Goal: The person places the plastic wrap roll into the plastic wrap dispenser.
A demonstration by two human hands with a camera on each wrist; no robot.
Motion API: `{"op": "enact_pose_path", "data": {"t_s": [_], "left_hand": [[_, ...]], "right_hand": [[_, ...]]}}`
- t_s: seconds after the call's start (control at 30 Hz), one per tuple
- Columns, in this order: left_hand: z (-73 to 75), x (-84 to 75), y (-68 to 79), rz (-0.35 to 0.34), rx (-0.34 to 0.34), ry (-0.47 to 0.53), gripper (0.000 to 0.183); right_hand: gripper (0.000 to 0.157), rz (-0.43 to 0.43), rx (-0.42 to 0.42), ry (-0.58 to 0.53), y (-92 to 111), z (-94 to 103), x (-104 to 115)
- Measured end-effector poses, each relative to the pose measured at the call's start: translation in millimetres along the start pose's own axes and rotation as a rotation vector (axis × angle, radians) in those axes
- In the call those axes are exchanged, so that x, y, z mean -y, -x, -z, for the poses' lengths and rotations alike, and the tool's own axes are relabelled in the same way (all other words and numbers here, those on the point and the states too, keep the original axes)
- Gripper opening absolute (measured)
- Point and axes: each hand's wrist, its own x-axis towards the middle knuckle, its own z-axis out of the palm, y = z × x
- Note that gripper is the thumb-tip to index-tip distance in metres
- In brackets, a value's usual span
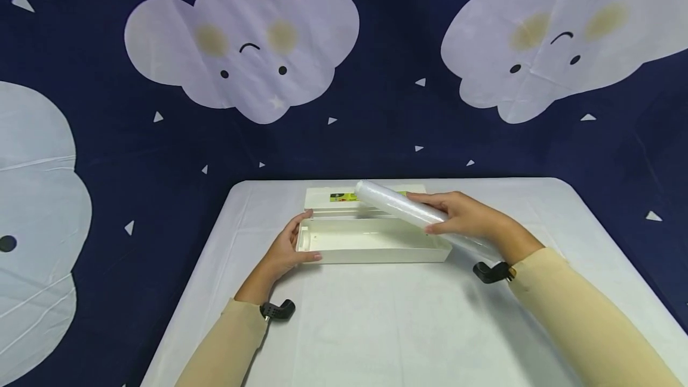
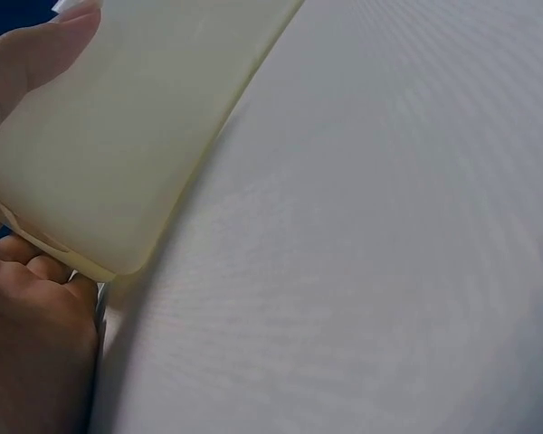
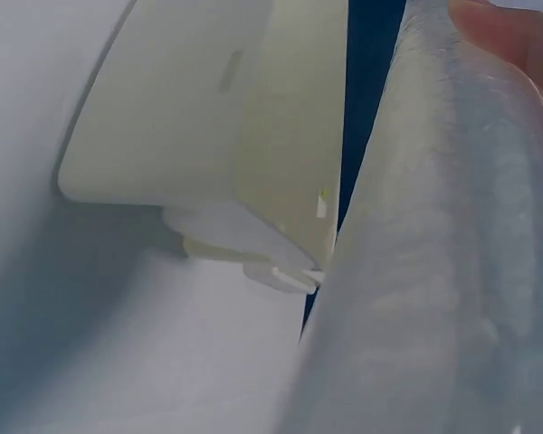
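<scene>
In the head view a long cream plastic box (image 1: 376, 255) lies on the table with its hollow side up. Its lid (image 1: 317, 199), which bears a green and yellow label (image 1: 341, 197), is tipped back along the far side. My left hand (image 1: 283, 248) grips the box's left end, thumb on the front wall and fingers behind. My right hand (image 1: 473, 217) holds a roll of clear plastic wrap (image 1: 389, 200) on a slant above the box's right part. The right wrist view shows the roll (image 3: 416, 271) up close, beside the box (image 3: 190, 108).
A white cloth covers the table (image 1: 344, 327). Behind it hangs a dark blue curtain (image 1: 387, 130) with pale clouds and small triangles. A black camera (image 1: 279, 310) sits on the left wrist, another camera (image 1: 490, 272) on the right.
</scene>
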Motion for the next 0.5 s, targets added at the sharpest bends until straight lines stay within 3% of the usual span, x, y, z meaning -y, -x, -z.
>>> {"op": "enact_pose_path", "data": {"t_s": [0.5], "left_hand": [[0.6,3.4,-0.7,-0.006,0.0,-0.018,0.118]], "right_hand": [[0.078,0.004,0.069,-0.042,-14,1.7,13]]}}
